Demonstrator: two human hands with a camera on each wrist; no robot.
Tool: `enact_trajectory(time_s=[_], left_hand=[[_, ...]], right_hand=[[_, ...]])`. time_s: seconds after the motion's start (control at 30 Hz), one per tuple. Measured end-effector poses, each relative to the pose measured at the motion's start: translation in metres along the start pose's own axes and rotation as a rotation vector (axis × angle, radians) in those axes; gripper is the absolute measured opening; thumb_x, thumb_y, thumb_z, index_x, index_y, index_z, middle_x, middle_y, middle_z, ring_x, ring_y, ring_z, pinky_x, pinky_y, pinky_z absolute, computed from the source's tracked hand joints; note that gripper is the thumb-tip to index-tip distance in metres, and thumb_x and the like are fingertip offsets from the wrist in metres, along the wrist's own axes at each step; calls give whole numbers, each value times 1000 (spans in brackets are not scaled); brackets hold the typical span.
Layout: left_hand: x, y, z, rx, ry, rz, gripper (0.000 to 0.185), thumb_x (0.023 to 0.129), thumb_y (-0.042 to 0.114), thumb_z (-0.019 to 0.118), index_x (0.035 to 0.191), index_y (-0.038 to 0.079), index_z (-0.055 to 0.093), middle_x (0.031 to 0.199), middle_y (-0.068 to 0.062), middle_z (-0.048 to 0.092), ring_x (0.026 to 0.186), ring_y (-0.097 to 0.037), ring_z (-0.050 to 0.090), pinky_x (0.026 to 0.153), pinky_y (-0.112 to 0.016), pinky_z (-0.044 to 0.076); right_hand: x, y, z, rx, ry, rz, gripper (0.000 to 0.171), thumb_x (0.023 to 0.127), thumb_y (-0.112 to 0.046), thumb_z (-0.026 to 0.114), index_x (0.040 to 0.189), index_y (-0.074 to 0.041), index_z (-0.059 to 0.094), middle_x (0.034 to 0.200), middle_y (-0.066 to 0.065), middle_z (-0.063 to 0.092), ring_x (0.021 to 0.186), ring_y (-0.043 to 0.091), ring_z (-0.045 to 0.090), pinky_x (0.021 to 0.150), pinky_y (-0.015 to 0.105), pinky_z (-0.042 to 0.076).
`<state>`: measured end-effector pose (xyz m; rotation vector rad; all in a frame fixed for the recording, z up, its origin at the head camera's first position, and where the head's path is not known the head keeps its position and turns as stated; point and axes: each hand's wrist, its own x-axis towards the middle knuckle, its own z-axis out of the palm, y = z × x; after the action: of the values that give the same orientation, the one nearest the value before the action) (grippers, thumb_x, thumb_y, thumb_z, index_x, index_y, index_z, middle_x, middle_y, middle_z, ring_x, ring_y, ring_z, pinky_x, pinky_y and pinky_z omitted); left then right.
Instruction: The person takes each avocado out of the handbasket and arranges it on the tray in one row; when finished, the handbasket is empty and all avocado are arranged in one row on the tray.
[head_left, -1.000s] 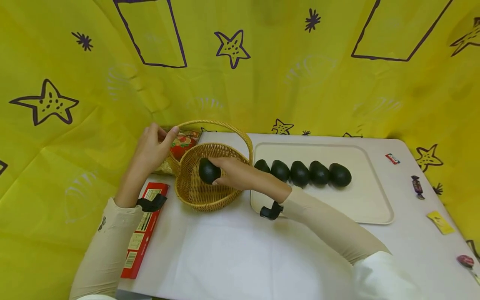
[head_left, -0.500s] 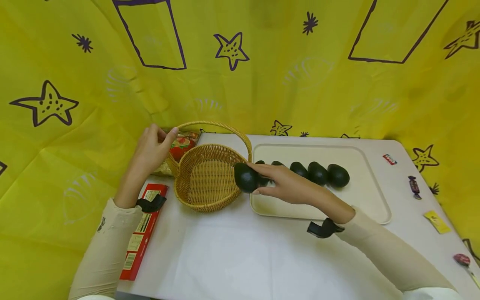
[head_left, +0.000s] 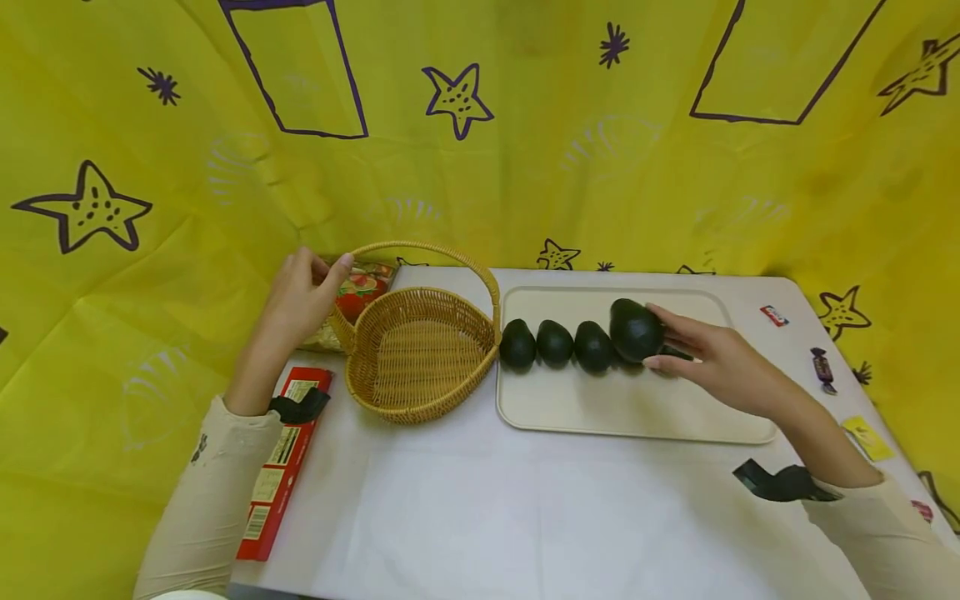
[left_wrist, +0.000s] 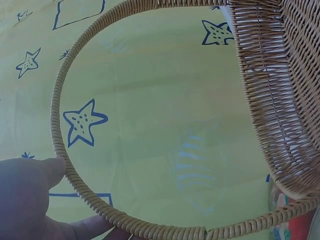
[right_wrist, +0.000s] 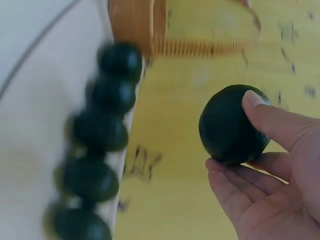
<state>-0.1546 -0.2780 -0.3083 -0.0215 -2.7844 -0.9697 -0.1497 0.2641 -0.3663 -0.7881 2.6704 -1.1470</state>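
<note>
My left hand (head_left: pixel 294 298) holds the handle (left_wrist: pixel 56 110) of a heart-shaped wicker basket (head_left: pixel 418 410) at its left side, thumb and fingers around the cane. The basket's woven floor shows bare. Over a cream tray (head_left: pixel 600 417), my right hand (head_left: pixel 720 362) grips a dark green avocado (head_left: pixel 636 332) between thumb and fingers; the right wrist view shows this avocado (right_wrist: pixel 232 125) held up apart from the others. Beneath and left of it, several avocados (head_left: pixel 555 343) lie in a row on the tray, the right-hand ones partly hidden by the held one and my fingers.
Left of the basket lies a red box (head_left: pixel 281 467), with a food packet (head_left: pixel 363 287) behind the handle. Small wrapped candies (head_left: pixel 822 369) dot the table's right edge. A yellow patterned cloth (head_left: pixel 480 183) hangs behind the white table (head_left: pixel 465 508).
My right hand has carried the avocado from inside the basket rightward to above the tray's row. My left hand stays on the handle.
</note>
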Motion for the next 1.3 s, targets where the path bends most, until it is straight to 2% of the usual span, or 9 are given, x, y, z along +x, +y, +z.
enact_trajectory(time_s=[0.07,0.13,0.3,0.47,0.57,0.6,0.67,0.83,1.3], left_hand=[[0,0,0,4,2,-1,63,110,55,43,113,-7,50,115,-26,49,99,-38,47,82,-44,38],[0,0,0,5,2,-4,63,110,55,43,113,-7,50,115,-26,49,100,-38,47,83,-44,37],[-1,-1,-1,4,-8,-10,63,110,56,43,113,-7,49,116,-26,48,101,-38,46,83,-45,36],[0,-2,-1,8,-16,-19,65,110,57,42,114,-7,50,116,-25,49,99,-38,47,82,-45,38],[0,-2,-1,9,-20,-17,65,110,58,43,115,-7,50,113,-25,49,95,-37,46,78,-45,37],[0,-2,-1,8,-19,-15,65,110,57,43,115,-7,50,113,-25,49,95,-37,46,78,-45,37],[1,-2,-1,3,-16,-11,64,110,56,43,114,-7,49,113,-25,49,96,-37,46,79,-44,37],[1,-1,1,3,9,-2,63,109,57,45,109,-5,51,104,-23,51,87,-35,47,74,-43,37],[1,-2,0,-2,-6,-16,62,110,56,43,114,-5,50,119,-26,49,104,-39,48,85,-46,37]], right_hand=[[-8,16,-14,-18,15,55,77,103,-21,72,166,-8,30,161,29,42,131,-9,52,90,1,42],[-15,31,-27,-50,27,111,77,105,-24,69,167,-10,27,162,30,40,133,-7,51,87,-2,40],[-26,63,-48,-137,28,243,81,106,-34,66,169,-12,21,163,36,31,139,53,45,82,-5,32],[-32,93,-56,-181,9,306,84,106,-35,66,166,1,19,159,44,28,136,60,42,83,-1,39],[-34,111,-56,-198,-6,316,83,107,-34,66,163,7,21,153,47,33,135,63,43,89,16,53],[-35,117,-56,-206,-8,322,83,106,-35,66,163,8,23,153,46,35,135,62,43,85,10,51],[-34,129,-54,-213,-22,325,81,107,-34,65,162,9,23,150,47,38,134,64,44,96,34,56],[-32,154,-45,-210,-40,319,81,106,-31,66,160,12,24,147,48,39,133,66,44,102,71,39],[-14,159,-39,-141,-112,270,83,103,-25,71,165,4,22,158,44,30,138,68,37,106,68,38]])
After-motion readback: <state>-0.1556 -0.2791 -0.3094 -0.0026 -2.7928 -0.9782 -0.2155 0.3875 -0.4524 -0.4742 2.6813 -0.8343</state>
